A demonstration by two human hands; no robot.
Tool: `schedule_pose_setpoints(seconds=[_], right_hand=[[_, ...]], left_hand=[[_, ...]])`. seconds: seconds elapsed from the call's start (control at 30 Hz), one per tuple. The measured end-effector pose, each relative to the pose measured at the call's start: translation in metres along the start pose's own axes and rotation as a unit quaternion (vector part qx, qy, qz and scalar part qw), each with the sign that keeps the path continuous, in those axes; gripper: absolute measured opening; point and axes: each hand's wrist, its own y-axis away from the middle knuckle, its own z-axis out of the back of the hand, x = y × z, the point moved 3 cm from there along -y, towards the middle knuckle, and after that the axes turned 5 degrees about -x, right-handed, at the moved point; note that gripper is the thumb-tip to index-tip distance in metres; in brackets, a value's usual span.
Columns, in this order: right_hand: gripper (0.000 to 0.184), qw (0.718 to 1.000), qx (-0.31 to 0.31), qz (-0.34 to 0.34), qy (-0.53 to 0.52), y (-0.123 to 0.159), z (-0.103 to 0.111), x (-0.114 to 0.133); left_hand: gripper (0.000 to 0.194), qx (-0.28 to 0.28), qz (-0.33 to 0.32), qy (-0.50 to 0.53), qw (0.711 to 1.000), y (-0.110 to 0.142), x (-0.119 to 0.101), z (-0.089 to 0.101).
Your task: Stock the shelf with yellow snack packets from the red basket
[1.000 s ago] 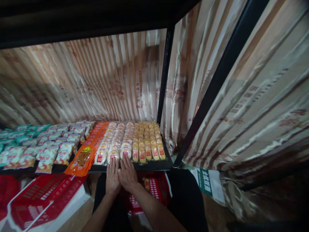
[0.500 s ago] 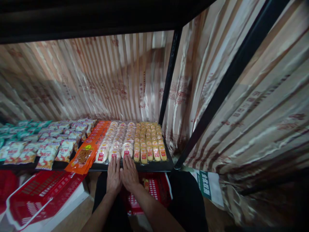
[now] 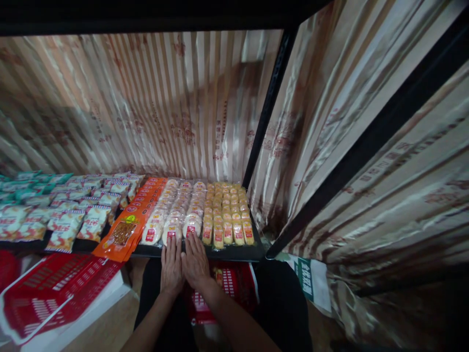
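My left hand [image 3: 172, 266] lies flat with fingers stretched out, its fingertips at the front end of the middle row of white round packaged crackers [image 3: 172, 230]. Beside it, my right hand [image 3: 196, 261] is also stretched out, fingertips touching the front of the right row of white crackers [image 3: 192, 225]. Neither hand grips anything. To the right of these rows stand several rows of yellow packaged rolls [image 3: 227, 215]. On the left lies a row of overlapping orange snack bags [image 3: 126, 232] with a clear window. All of them rest on a black shelf [image 3: 234, 253].
White snack bags [image 3: 66, 227] and green bags [image 3: 31, 183] fill the shelf's left. A red basket [image 3: 47, 298] stands on a white box at lower left, another red basket [image 3: 242, 286] between my knees. A black post [image 3: 271, 102] and striped curtain [image 3: 164, 107] border the shelf.
The view has shifted slightly, so the shelf's left side sits a little further left and higher. Both hands stay flat against the fronts of the cracker rows.
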Motion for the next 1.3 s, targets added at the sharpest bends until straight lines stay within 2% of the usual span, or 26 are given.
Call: schedule_pose_setpoints(seconds=[0.1,0.3,0.43,0.6,0.9,1.1,1.3], right_hand=[[0.048,1.000,-0.021,0.013,-0.003,0.000,0.004,0.001],[0.047,0.994,-0.071,0.082,0.006,0.008,0.021,-0.008],[0.050,0.990,-0.111,0.085,0.011,0.016,0.042,-0.024],[0.056,0.989,-0.134,0.056,0.025,0.024,0.059,-0.040],[0.053,0.989,-0.141,0.025,0.042,0.036,0.060,-0.057],[0.055,0.989,-0.143,0.022,0.024,0.034,0.059,-0.063],[0.055,0.993,-0.118,0.019,0.023,0.033,0.060,-0.065]], left_hand=[[0.059,0.004,0.001,-0.007,1.000,-0.001,-0.001,0.001],[0.065,0.012,-0.009,0.005,1.000,0.000,-0.002,-0.002],[0.066,0.022,-0.018,0.019,0.999,0.002,-0.007,-0.003],[0.064,0.031,-0.065,0.039,0.997,0.004,-0.026,-0.004],[0.058,0.042,-0.099,0.057,0.993,-0.004,-0.060,-0.010],[0.058,0.045,-0.108,0.064,0.991,-0.008,-0.066,-0.015],[0.059,0.059,-0.105,0.070,0.990,-0.011,-0.068,-0.013]])
